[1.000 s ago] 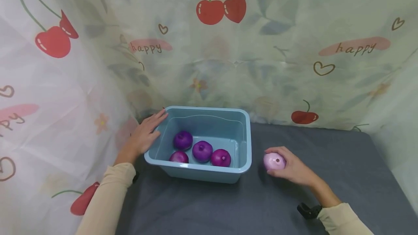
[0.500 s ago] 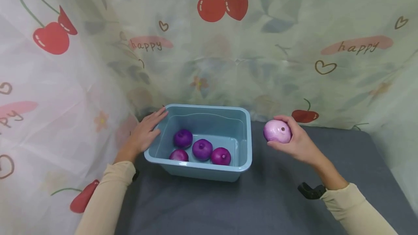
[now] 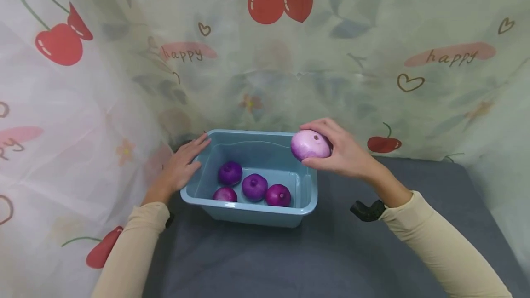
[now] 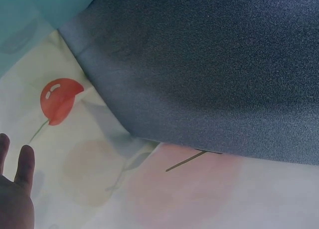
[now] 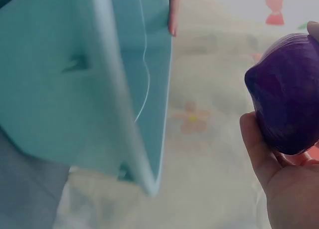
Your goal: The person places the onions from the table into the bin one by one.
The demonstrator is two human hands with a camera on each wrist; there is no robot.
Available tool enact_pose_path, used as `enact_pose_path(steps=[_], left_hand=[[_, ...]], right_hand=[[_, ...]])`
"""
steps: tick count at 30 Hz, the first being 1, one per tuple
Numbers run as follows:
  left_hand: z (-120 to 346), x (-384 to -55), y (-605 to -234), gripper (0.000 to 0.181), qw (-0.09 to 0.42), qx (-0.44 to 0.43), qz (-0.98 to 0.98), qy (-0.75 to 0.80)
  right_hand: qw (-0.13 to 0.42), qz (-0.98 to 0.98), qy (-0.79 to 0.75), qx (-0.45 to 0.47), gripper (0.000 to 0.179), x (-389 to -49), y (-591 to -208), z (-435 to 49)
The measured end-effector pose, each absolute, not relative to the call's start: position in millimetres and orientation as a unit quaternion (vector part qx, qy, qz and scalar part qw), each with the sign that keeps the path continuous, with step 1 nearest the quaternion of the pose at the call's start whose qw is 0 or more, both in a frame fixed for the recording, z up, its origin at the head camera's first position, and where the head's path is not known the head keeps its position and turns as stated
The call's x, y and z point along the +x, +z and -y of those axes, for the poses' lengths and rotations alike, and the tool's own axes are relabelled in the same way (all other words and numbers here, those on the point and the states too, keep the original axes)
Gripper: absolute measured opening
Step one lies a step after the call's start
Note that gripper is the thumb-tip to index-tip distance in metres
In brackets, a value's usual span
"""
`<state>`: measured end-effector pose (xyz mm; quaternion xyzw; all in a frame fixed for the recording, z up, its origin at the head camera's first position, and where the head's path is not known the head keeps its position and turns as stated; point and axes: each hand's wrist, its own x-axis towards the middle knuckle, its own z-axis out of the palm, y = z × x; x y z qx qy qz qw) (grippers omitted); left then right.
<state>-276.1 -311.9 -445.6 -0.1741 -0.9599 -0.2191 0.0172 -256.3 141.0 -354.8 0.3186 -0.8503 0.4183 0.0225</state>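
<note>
In the head view my right hand [image 3: 345,153] grips a pale purple onion [image 3: 307,146] by its sides, above the right rim of a light blue plastic tub [image 3: 252,216]. The right wrist view shows the same onion [image 5: 286,97] darker, its pointed end facing the tub wall [image 5: 45,94]. Several purple onions lie on the tub floor, among them a middle onion [image 3: 254,187] and a magenta onion [image 3: 278,196]. My left hand [image 3: 180,169] rests on the tub's left rim with extended fingers. Only part of that hand [image 4: 17,199] appears in the left wrist view.
The tub stands on a dark grey cloth [image 3: 331,252] covering the table. A curtain [image 3: 352,95] printed with cherries hangs close behind the tub, and another curtain [image 3: 83,118] hangs on the left. A black wrist strap [image 3: 366,210] juts out below my right wrist.
My right hand has lifted the pale onion from near the cloth, then carried it left over the tub's right rim. My left hand stays on the left rim; the onions inside keep their places.
</note>
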Motion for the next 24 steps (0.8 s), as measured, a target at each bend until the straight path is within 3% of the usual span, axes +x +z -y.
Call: enact_pose_path(steps=[15,24], left_hand=[[313.9,-276.3,-443.9,0.063,0.022,-0.172,0.959,-0.224],[314.1,-277.2,-445.6,0.061,0.015,-0.173,0.961,-0.217]], right_hand=[[-0.029,0.818,0.433,0.378,0.067,-291.0,-338.6,-56.4],[-0.061,0.825,0.407,0.388,0.071,-312.6,-351.4,-12.3]])
